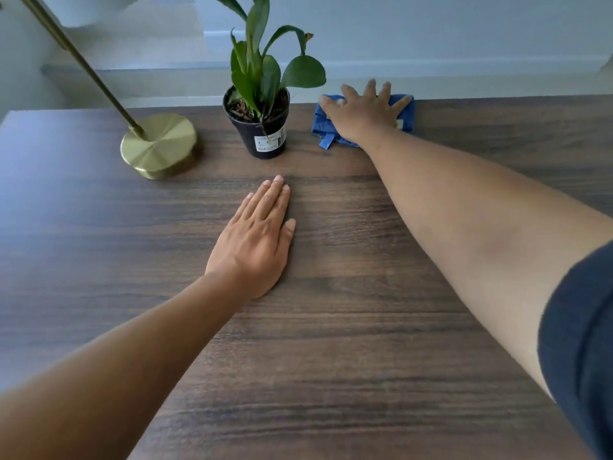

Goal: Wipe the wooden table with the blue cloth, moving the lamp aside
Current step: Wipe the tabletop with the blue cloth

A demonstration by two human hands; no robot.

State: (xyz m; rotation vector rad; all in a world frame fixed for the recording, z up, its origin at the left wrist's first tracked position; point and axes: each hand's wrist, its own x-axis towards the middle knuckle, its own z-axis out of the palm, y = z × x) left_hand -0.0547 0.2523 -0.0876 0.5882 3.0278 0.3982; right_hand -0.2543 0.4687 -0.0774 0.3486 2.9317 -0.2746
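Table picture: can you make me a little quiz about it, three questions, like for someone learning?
1. True or false: the right hand lies flat on the cloth.
2. What stands between the lamp and the cloth? A) a cup B) the plant C) a book
3. Fill in: the left hand rests palm down on the bare ____.

Key: 1 true; 2 B; 3 table.
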